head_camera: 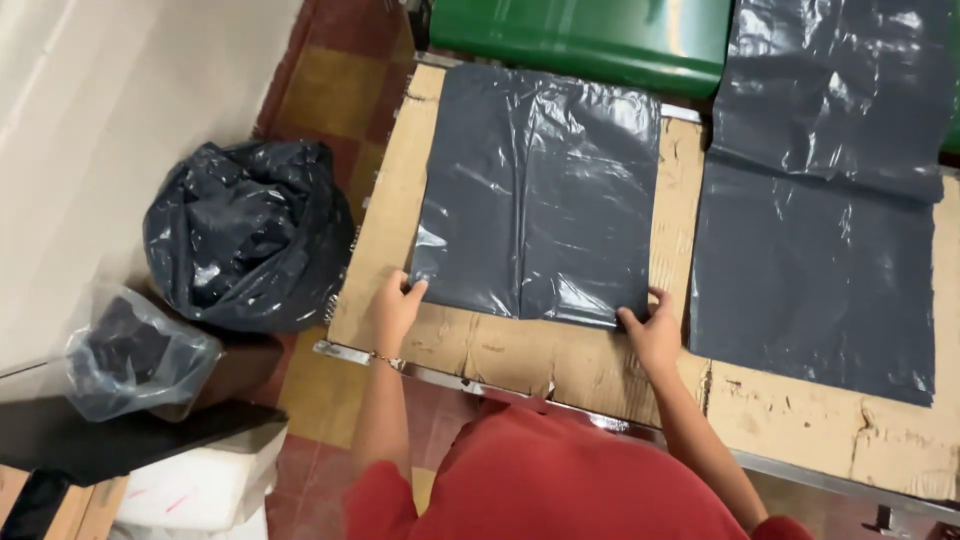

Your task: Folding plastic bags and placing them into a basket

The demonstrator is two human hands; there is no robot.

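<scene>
Cardboard-topped table [560, 365], full black sack [245, 235] alongside

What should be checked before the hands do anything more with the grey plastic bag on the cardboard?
1. Left hand on the bag's near left corner: ok, fingertips touch the edge.
2. Right hand on the near right corner: ok.
3. Grey bag lying flat: not ok, creases run down its middle.
4. Bag fully on the cardboard top: ok, cardboard shows on its left, right and near sides.
5. Apart from the larger grey sheet at right: ok, a cardboard strip shows between them.
6. Whether it is one bag or a stack: cannot tell.
</scene>
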